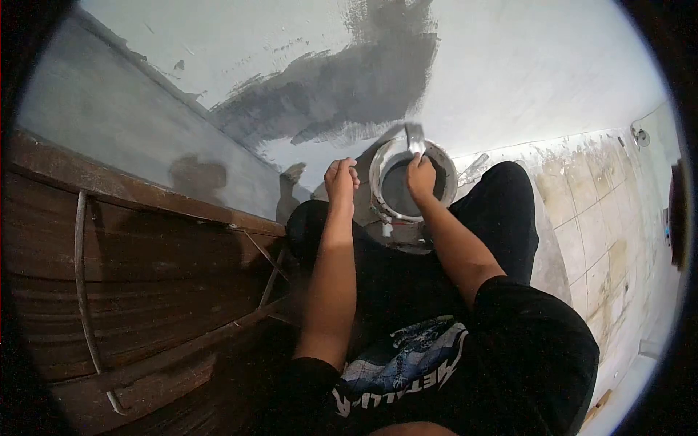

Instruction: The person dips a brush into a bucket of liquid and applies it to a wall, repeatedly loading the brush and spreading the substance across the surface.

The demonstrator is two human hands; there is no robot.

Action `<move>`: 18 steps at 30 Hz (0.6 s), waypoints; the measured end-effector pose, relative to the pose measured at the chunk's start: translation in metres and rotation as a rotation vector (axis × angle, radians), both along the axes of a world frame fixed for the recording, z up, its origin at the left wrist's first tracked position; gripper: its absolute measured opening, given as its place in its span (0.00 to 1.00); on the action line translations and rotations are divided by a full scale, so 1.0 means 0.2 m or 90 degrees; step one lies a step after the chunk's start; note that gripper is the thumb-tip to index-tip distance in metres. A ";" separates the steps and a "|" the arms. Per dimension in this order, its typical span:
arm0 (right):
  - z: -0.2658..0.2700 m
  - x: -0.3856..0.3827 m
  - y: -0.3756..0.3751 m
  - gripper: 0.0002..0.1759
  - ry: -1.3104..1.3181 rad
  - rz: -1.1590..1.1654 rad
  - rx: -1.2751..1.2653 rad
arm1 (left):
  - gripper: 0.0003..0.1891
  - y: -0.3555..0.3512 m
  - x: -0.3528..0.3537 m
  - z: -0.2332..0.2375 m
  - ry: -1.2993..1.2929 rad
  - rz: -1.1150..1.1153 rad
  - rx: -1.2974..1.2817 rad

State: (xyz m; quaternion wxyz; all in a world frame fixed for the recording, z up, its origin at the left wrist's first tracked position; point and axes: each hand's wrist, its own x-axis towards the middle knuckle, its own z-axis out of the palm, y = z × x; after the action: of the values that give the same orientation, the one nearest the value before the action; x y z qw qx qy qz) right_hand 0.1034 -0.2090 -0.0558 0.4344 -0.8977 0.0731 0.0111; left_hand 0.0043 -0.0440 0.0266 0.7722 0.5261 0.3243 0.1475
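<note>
My right hand [422, 178] is closed round the handle of a paintbrush [414, 138], over the far part of a round bucket [377, 174]. Grey liquid [401, 190] lies inside the bucket, and its rim is smeared with white. To the left of the bucket, my left hand [342, 180] is raised with its fingers curled; whether anything is in them is hidden. Beyond the bucket, a white wall [502, 73] bears a dark grey painted patch [327, 91].
On the left is a brown wooden structure [160, 269] with a thin bent rod [81, 283], below a grey wall [131, 109]. Stained tiles [582, 225] lie on the right. My bent knees in black flank the bucket.
</note>
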 end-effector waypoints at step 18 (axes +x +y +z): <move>0.28 0.14 -0.06 0.23 -0.264 -0.012 0.128 | 0.12 -0.01 -0.01 -0.02 0.009 -0.034 0.018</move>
State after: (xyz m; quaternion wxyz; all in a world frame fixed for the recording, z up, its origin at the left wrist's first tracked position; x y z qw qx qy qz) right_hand 0.1314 -0.2206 0.0009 0.5275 -0.8322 -0.0105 -0.1705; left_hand 0.0031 -0.0458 0.0234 0.7660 0.5464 0.3135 0.1279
